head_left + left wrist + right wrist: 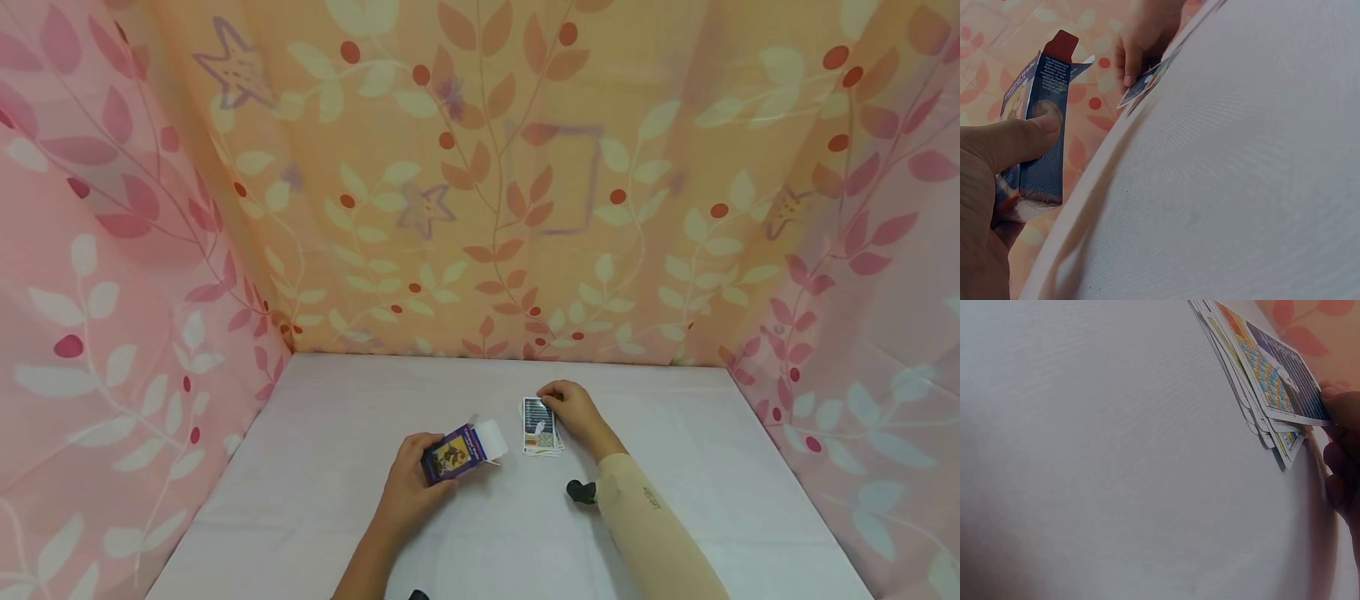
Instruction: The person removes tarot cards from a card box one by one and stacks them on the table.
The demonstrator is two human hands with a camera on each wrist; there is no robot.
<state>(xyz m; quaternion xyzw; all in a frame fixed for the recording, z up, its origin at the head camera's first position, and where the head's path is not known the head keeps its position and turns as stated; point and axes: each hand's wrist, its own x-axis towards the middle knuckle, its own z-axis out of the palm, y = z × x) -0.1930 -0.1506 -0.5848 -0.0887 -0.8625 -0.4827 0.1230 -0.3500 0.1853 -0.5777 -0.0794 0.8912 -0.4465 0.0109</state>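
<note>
My left hand [411, 483] grips a purple-blue card box [453, 454], thumb along one narrow side and fingers behind it. The box's end flap [492, 439] stands open towards the right; in the left wrist view its dark side [1050, 144] carries small print. To the right, a stack of illustrated cards [531, 452] lies on the table, slightly fanned at its edges. My right hand [576, 410] pinches the top card [537, 417] by its far right corner. In the right wrist view this card [1279, 372] sits a little askew over the others [1279, 445].
A white cloth covers the table [315, 500]. Patterned orange curtain [480, 183] stands behind it, with pink curtains on the left [112, 333] and right [885, 333]. A black device [581, 492] sits at the right wrist.
</note>
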